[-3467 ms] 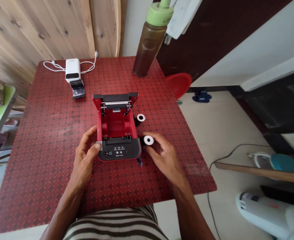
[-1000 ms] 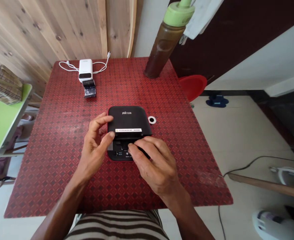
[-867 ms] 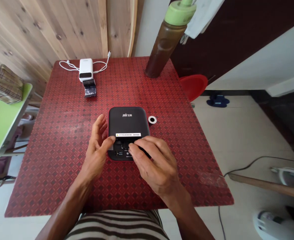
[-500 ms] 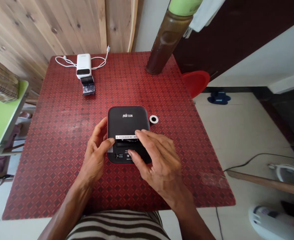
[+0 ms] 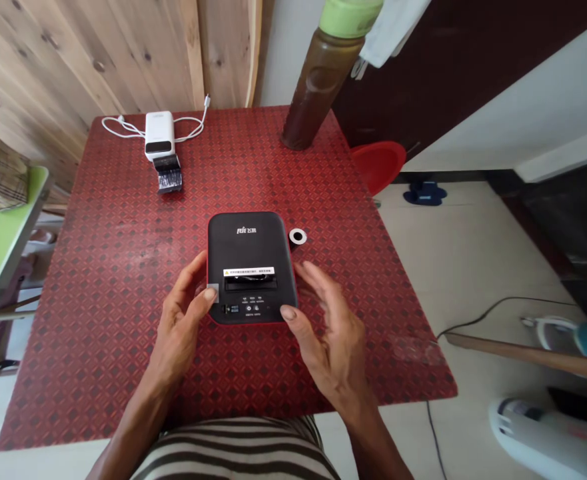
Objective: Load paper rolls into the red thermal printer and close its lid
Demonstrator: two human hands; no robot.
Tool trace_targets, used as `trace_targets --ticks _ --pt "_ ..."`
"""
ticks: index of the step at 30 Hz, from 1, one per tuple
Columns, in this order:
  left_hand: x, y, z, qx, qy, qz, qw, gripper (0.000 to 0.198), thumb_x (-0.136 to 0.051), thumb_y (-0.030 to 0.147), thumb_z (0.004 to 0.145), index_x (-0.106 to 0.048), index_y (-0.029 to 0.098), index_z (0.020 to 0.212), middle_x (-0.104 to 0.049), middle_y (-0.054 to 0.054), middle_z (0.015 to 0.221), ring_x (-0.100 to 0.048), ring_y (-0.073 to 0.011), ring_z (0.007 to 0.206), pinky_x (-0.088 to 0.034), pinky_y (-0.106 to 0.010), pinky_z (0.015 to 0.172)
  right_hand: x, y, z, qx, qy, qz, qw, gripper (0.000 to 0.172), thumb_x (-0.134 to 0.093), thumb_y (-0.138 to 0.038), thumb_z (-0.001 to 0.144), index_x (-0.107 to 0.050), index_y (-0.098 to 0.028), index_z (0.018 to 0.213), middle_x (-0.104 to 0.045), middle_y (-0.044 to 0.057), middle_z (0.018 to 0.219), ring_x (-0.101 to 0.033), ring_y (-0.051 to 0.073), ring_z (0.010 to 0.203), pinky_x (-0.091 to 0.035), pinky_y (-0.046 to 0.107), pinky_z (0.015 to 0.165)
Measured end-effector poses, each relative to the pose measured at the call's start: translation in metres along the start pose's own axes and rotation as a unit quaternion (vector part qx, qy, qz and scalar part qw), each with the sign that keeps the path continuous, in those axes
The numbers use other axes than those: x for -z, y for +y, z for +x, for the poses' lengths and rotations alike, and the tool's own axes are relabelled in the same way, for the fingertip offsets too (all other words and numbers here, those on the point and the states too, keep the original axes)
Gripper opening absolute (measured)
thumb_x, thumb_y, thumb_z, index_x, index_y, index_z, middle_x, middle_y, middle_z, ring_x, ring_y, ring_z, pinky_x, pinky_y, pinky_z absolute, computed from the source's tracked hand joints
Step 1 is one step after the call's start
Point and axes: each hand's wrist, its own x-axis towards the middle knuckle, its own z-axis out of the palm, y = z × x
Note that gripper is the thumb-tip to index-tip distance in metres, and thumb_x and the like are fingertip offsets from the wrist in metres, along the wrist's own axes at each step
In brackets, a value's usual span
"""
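Red, with a diamond pattern, the bench (image 5: 108,300) carries nearly everything here. Beyond its left edge, a brown plaid, boxy cloth-like bag (image 5: 0,173) sits on a pale green surface (image 5: 3,260). At the far left of the bench lies a small white rectangular device (image 5: 159,127) between the loops of a thin white cable (image 5: 206,102), with a shiny black strip (image 5: 169,177) at its near end; all three seem set back to leave working room. The left hand (image 5: 180,327) holds the near left corner of a flat, black-topped box with red sides (image 5: 250,243), thumb on top and fingers along the side, probably to keep it steady. The box rests near the middle of the bench, squarely before the person, likely for easy reach with both hands. Just right of it is a small black roll with a white ring-shaped end (image 5: 298,243), perhaps kept close for convenience. Far right stands a tall brown bottle with a green cap (image 5: 316,87), well apart. The right hand (image 5: 336,333) is spread wide around the near right corner; whether its thumb presses or hovers cannot be told.

The box looks closed and level, its corners rounded. From left to right its top shows a grey patch (image 5: 214,293), then white lettering, a white warning label (image 5: 250,271) above a dark slot with crinkled, glossy material, and small round buttons (image 5: 252,309).
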Motion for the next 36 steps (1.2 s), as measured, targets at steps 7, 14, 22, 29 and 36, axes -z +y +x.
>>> trace_targets --ticks 7,14,22,29,36 --pt "0.002 0.003 -0.006 -0.009 -0.012 0.026 1.000 0.055 -0.076 0.041 0.108 -0.068 0.041 0.162 -0.067 -0.004 0.171 -0.064 -0.0349 0.156 -0.055 -0.054 0.127 -0.008 0.005 -0.005 -0.078 -0.020 0.089 0.993 0.065 -0.077 -0.055 0.108 -0.061 -0.027 0.164 -0.080 0.019 0.150 -0.081 0.038 0.136 -0.071 0.060 0.109" --pt "-0.001 0.011 -0.005 0.015 0.021 0.020 0.999 0.055 -0.080 0.039 0.102 -0.073 0.036 0.156 -0.070 -0.006 0.167 -0.062 -0.0358 0.158 -0.047 -0.058 0.134 -0.003 0.005 -0.002 -0.058 -0.033 0.081 0.994 0.066 -0.079 -0.053 0.107 -0.059 -0.028 0.165 -0.080 0.018 0.151 -0.081 0.037 0.136 -0.071 0.059 0.109" --pt "-0.015 0.016 0.000 0.026 0.068 -0.011 0.997 0.052 -0.081 0.033 0.092 -0.078 0.032 0.144 -0.077 -0.006 0.155 -0.066 -0.0353 0.154 -0.052 -0.055 0.129 -0.018 0.009 -0.013 -0.100 -0.004 0.145 0.984 0.069 -0.076 -0.052 0.109 -0.052 -0.027 0.168 -0.072 0.021 0.160 -0.074 0.036 0.146 -0.066 0.062 0.117" --pt "-0.016 0.015 0.001 0.026 0.082 -0.008 0.996 0.050 -0.081 0.032 0.089 -0.079 0.030 0.139 -0.079 -0.007 0.151 -0.068 -0.0342 0.150 -0.053 -0.054 0.127 -0.025 0.011 -0.016 -0.111 0.003 0.177 0.978 0.072 -0.078 -0.054 0.108 -0.050 -0.029 0.168 -0.072 0.020 0.161 -0.073 0.034 0.147 -0.064 0.061 0.118" --pt "-0.014 0.011 0.001 0.014 0.059 -0.010 0.998 0.054 -0.081 0.035 0.093 -0.075 0.029 0.146 -0.079 -0.008 0.149 -0.068 -0.0339 0.149 -0.050 -0.056 0.129 -0.016 0.006 -0.004 -0.075 0.008 0.159 0.984 0.064 -0.076 -0.051 0.109 -0.054 -0.027 0.165 -0.075 0.019 0.157 -0.078 0.032 0.138 -0.071 0.054 0.108"
